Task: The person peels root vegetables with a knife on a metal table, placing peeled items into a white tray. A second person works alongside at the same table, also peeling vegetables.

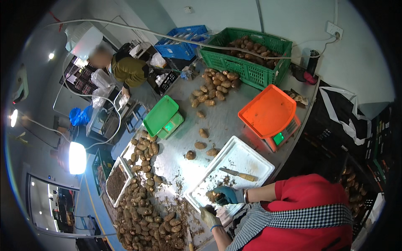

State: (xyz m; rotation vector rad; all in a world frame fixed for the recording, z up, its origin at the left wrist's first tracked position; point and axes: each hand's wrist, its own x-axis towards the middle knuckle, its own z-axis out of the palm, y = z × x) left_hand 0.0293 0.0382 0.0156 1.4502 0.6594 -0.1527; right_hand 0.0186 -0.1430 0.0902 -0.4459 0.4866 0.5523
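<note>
My right hand (228, 195), in a blue glove, grips a brown tuber (213, 195) that looks like a small taro corm. It is over the near part of a white foam tray (263, 161). Close below it, at the tray's edge, my left hand (208, 217) wears a pale glove. Something dark shows at its fingers, but I cannot make out whether it is held. Inside the tray lie a knife with a wooden handle (246, 177) and dark peel scraps (226, 180).
A large heap of tubers (147, 219) and another knife (190, 244) lie beyond my left hand. An orange scale (268, 111), a green scale (163, 117), a green crate (248, 70) and a soil-filled white box (116, 183) stand around. Another person (130, 69) stoops farther off.
</note>
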